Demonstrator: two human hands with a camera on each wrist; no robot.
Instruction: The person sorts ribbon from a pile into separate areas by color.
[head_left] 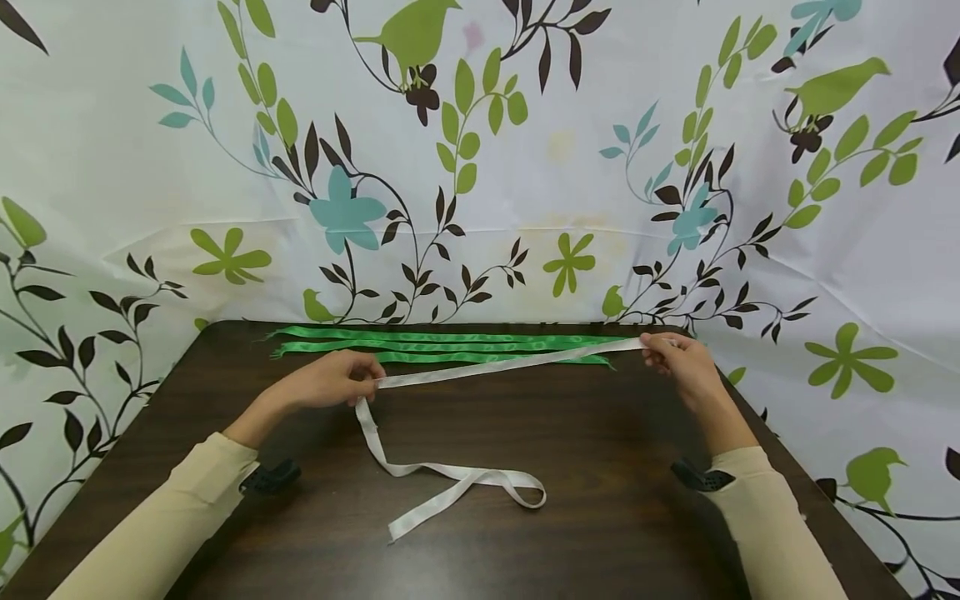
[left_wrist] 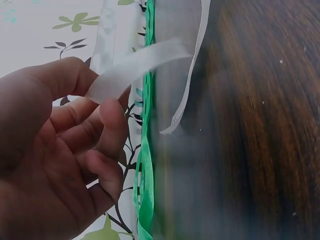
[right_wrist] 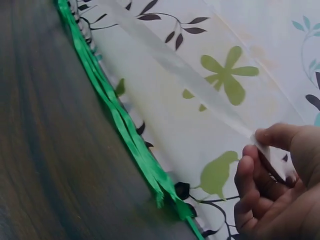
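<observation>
A white ribbon (head_left: pixel 510 364) stretches nearly straight between both hands, rising slightly toward the right. My left hand (head_left: pixel 333 379) pinches it between thumb and fingers, and its loose length drops from there onto the table, bending into a loop and a crossed tail. My right hand (head_left: pixel 681 367) pinches the ribbon near its other end. In the right wrist view, a short end of the white ribbon (right_wrist: pixel 190 90) shows past the thumb and finger. Behind the stretched span, several green ribbons (head_left: pixel 450 347) lie side by side along the table's far edge.
The dark wooden table (head_left: pixel 615 508) fills the lower view. Behind it hangs a white cloth (head_left: pixel 480 275) printed with leaves, birds and flowers, reaching down at both sides. Dark wrist devices sit at both sleeve cuffs.
</observation>
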